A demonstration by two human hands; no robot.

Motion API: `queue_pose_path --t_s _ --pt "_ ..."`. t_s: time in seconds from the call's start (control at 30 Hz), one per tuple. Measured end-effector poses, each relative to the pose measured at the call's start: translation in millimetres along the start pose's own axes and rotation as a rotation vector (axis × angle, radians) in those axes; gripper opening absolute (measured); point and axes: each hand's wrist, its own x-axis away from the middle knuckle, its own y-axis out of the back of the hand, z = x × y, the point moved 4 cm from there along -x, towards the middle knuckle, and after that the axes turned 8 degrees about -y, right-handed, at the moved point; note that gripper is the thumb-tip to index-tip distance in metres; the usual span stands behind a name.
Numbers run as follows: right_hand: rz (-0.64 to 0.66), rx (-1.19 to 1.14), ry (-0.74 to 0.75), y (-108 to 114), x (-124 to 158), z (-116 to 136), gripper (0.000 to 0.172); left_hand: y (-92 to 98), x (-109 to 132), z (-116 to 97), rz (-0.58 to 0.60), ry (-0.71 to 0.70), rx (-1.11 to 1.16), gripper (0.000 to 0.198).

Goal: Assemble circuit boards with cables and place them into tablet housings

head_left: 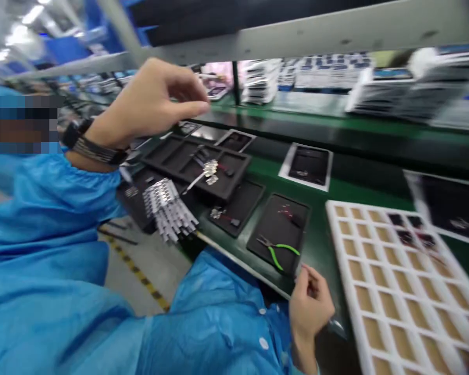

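My left hand [152, 104] is raised above the bench's left end, a dark watch on its wrist, its fingers pinched together with nothing visible between them. Below it lies a black compartment tray [180, 156] holding a small silver part with wires [210, 169]. My right hand [310, 307] rests at the front edge of the bench, fingers curled; whether it holds anything is unclear. Just above it, green-handled pliers [279, 252] lie on a flat black tray [273, 219]. Both arms are in blue sleeves.
A white grid tray [406, 317] with tan cells sits at the right, a few far cells holding dark parts. A bundle of silver strips [168, 208] overhangs the bench edge. Black trays in white frames [310, 166] ride the green belt. A person in blue stands at far left.
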Motion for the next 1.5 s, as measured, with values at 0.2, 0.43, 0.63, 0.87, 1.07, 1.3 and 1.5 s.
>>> queue_pose_path --t_s 0.2,0.43,0.63,0.87,1.07,1.3,1.5 --pt "0.471 -0.101 0.187 -70 38 78 0.03 15.9 220 175 0.043 0.683 -0.156 0.036" --pt "0.877 0.094 0.442 -143 60 127 0.031 -71.3 302 271 0.089 0.696 -0.17 0.022" --pt "0.737 0.255 0.361 -154 27 99 0.043 -116.7 264 318 0.158 0.562 -0.192 0.04" --pt "0.64 0.258 0.239 -135 13 78 0.042 -132.2 232 331 0.352 0.496 -0.183 0.022" --pt "0.493 0.407 0.404 -135 -6 75 0.028 -112.2 241 291 0.29 0.48 -0.249 0.046" --pt "0.736 0.802 0.675 -198 8 86 0.038 -99.2 299 92 -0.113 0.323 0.652 0.057" --pt "0.864 0.963 0.711 -214 5 96 0.019 -250.0 289 -11 0.095 0.454 1.078 0.025"
